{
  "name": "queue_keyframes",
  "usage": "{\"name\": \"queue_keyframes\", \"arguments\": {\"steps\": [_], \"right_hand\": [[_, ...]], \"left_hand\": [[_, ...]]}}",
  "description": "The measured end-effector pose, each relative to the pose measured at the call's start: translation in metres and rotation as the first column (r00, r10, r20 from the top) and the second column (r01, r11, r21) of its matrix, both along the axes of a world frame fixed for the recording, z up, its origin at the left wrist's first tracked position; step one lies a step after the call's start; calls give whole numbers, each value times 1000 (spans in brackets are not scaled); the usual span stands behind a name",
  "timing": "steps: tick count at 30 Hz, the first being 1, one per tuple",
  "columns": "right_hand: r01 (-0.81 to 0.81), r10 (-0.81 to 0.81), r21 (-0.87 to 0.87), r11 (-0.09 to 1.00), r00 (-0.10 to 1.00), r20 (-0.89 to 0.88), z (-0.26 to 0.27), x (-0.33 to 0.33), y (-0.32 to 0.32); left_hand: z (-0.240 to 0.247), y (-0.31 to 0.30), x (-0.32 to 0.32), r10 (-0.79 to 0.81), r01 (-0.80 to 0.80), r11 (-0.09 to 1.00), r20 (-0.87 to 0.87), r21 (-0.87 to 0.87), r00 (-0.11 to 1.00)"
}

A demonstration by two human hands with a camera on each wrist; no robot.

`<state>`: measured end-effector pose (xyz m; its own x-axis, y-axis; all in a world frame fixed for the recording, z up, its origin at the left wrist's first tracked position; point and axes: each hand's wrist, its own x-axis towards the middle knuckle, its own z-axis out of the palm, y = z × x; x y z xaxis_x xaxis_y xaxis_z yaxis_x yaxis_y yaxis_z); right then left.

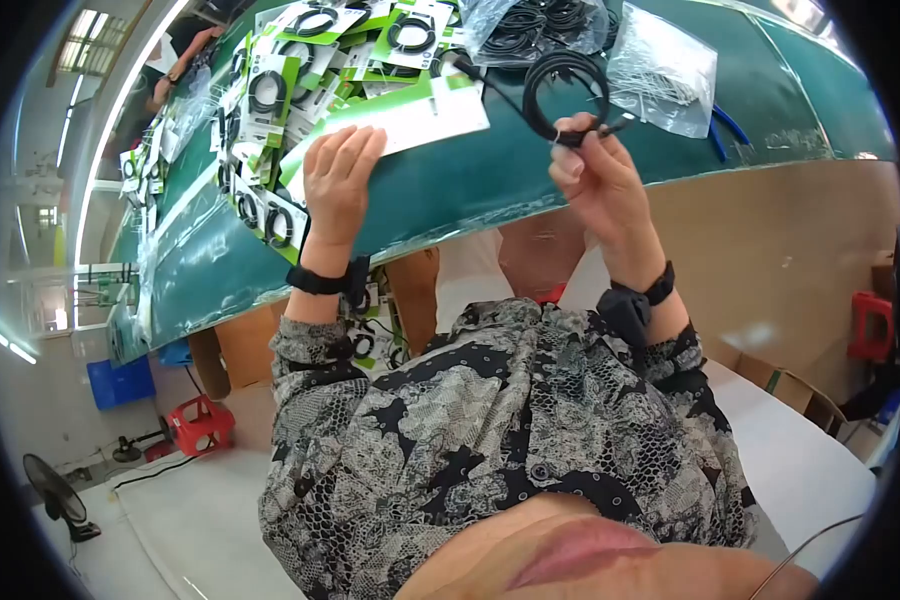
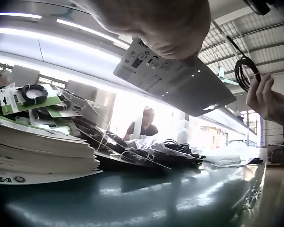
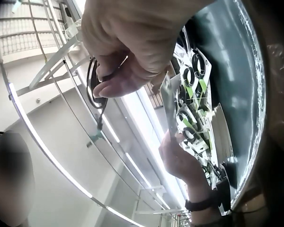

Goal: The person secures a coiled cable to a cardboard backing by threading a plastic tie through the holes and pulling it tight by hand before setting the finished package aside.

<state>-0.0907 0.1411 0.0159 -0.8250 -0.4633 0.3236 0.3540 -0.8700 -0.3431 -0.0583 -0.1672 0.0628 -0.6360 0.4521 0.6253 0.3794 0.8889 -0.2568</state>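
My left hand (image 1: 343, 182) grips a flat white and green packaging card (image 1: 425, 122), its fingers lying over the near edge. In the left wrist view the printed grey underside of the card (image 2: 175, 80) shows, with a hanger slot at one end. To the right, my right hand (image 1: 615, 190) pinches a coiled black cable (image 1: 533, 105) between thumb and fingers at the bottom of the loop. One connector end pokes out beside the fingertips, and another length of the cable reaches left over the card's end. Both hands are above the front of the green table (image 1: 450, 190).
Carded black cables (image 1: 270, 90) lie heaped at the back left. A stack of cards (image 2: 42, 151) stands beside them. Further back are a clear bag of black cables (image 1: 535, 30), a bag of white pieces (image 1: 665, 75) and blue-handled pliers (image 1: 718, 135). Another person (image 2: 143, 124) is across the table.
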Motion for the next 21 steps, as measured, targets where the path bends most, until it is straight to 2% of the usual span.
{"name": "queue_keyframes", "arguments": {"steps": [1,6,7,9,10,12,13,14,16,17,18,20,21], "right_hand": [[4,-4,15,1000,1000,0,-3,0,0],[75,-80,93,993,996,40,-6,3,0],[93,-96,104,990,995,30,-5,5,2],[110,-112,117,987,994,14,0,7,4],[197,-199,155,968,980,-6,7,11,6],[365,-362,225,903,930,-58,23,16,11],[365,-359,230,902,931,-67,35,18,14],[488,-441,382,785,873,-210,49,20,19],[702,-483,567,431,710,-513,68,25,28],[702,-478,572,424,710,-517,69,22,28],[793,-387,573,208,605,-696,69,15,23],[894,-68,395,-212,389,-919,70,-2,11],[891,-63,395,-224,391,-918,62,-10,4]], "left_hand": [[-1,11,-4,-92,92,996,-2,-20,996],[-3,45,-18,-199,200,978,-20,57,980],[-9,52,-19,-177,173,962,0,212,984],[-17,63,-23,-139,97,863,47,495,989],[-19,68,-24,-139,100,861,42,499,989],[-22,78,-27,-211,-16,669,211,743,955],[-23,81,-29,-266,-93,550,279,830,923],[-26,82,-32,-266,-91,542,273,836,925],[-34,86,-42,-397,-240,347,374,907,838],[-37,89,-45,-472,-322,251,406,913,783],[-39,94,-46,-479,-323,244,404,914,780],[-44,106,-48,-685,-396,104,355,912,637],[-46,112,-49,-773,-440,40,307,897,556]]}}
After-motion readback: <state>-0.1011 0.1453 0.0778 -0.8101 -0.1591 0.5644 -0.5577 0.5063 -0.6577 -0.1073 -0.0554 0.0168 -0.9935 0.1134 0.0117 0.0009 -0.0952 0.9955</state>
